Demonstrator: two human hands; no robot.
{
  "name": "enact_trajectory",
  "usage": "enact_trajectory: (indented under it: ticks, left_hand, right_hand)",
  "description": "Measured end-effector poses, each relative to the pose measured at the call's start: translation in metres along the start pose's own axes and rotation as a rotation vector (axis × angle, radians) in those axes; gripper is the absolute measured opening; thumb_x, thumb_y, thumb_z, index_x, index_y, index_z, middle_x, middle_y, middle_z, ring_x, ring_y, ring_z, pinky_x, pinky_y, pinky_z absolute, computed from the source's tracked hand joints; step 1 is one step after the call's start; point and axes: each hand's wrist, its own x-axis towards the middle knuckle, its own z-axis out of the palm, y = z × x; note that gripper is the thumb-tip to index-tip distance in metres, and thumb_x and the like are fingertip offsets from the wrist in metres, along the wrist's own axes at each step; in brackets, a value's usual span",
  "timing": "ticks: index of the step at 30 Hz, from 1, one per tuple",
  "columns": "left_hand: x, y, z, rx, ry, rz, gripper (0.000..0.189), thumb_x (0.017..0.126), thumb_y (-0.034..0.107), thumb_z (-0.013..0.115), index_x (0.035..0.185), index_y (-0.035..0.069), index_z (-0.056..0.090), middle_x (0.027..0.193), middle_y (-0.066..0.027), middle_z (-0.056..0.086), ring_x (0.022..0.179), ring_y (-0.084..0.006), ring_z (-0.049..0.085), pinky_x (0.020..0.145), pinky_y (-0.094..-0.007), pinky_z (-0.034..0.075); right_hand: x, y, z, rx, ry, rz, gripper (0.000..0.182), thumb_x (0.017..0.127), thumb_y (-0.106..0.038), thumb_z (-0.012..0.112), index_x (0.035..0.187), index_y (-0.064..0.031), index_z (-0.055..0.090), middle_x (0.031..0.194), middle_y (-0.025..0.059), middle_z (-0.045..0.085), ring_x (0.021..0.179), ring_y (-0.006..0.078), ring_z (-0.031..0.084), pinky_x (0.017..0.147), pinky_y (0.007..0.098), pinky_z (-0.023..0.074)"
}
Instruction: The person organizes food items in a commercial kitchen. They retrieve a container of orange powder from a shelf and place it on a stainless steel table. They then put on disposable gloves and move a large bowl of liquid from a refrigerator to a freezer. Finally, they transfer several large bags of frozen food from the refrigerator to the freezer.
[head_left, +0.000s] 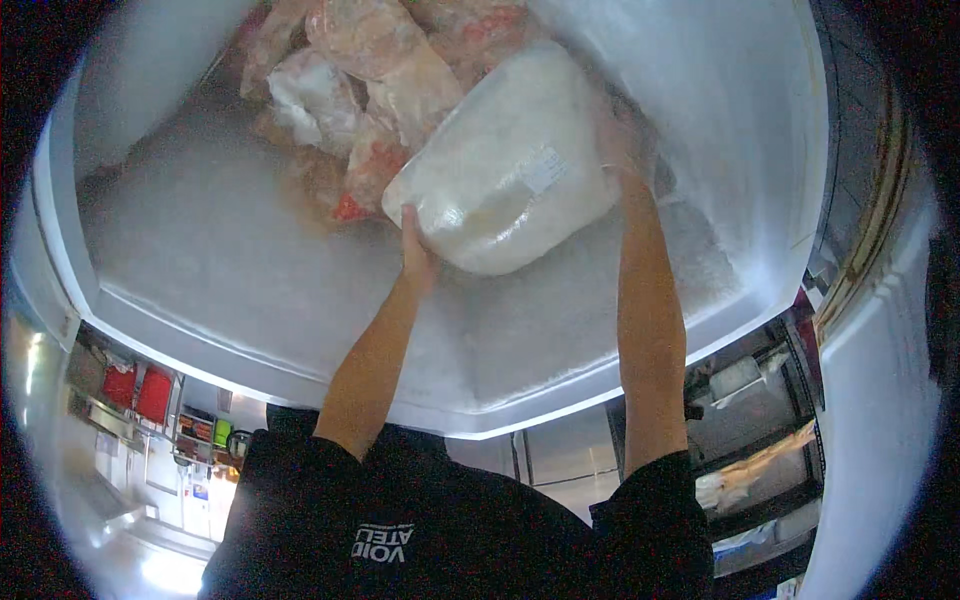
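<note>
Both my hands hold a large white plastic-wrapped package (510, 150) inside an open chest freezer. It lies tilted, and its shiny face carries a small label with writing. My left hand (417, 251) grips the near left corner, with the thumb on top. Around the right side goes my right hand (622, 146), blurred and partly hidden by haze and the package. Just beyond the package, clear bags of frozen food (390, 67), pale with reddish patches, are heaped at the far end. A white bag (315, 97) sits among them.
The freezer's white rim (480, 424) runs between my body and the package. Frost coats the inner wall (720, 135) on the right. Shelving (757, 450) with bags and boxes stands at the lower right. Red containers (142, 394) are on a shelf at the lower left.
</note>
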Motion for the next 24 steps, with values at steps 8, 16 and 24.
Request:
enact_trajectory:
  ticks: [8,16,24]
  left_hand:
    - [0.012,0.023,0.009,0.001,-0.046,0.076,0.073,0.086,0.064,0.034,0.136,0.010,0.033,0.135,-0.0092,0.040,0.124,-0.0287,0.038,0.102,-0.0442,0.033]
    - [-0.008,0.036,0.022,-0.058,0.017,0.041,0.064,0.088,0.056,0.035,0.132,0.009,0.038,0.132,-0.0090,0.044,0.121,-0.0277,0.042,0.101,-0.0425,0.034]
    - [-0.059,0.089,0.009,0.073,0.004,-0.019,0.067,0.087,0.060,0.035,0.132,0.010,0.039,0.130,-0.0086,0.046,0.120,-0.0267,0.044,0.100,-0.0423,0.035]
  right_hand:
    - [0.002,0.002,-0.004,-0.026,-0.004,-0.101,0.057,0.091,-0.049,0.028,0.127,-0.0092,0.049,0.132,0.0192,0.044,0.122,0.0363,0.040,0.103,0.0463,0.0279]
    - [-0.023,-0.035,-0.051,-0.059,-0.071,-0.119,0.046,0.091,-0.036,0.036,0.124,-0.0063,0.050,0.125,0.0157,0.051,0.115,0.0370,0.048,0.097,0.0461,0.0362]
    - [-0.085,-0.034,-0.063,-0.339,-0.120,-0.145,0.037,0.090,-0.024,0.041,0.123,-0.0093,0.050,0.128,0.0126,0.050,0.115,0.0319,0.049,0.098,0.0398,0.0374]
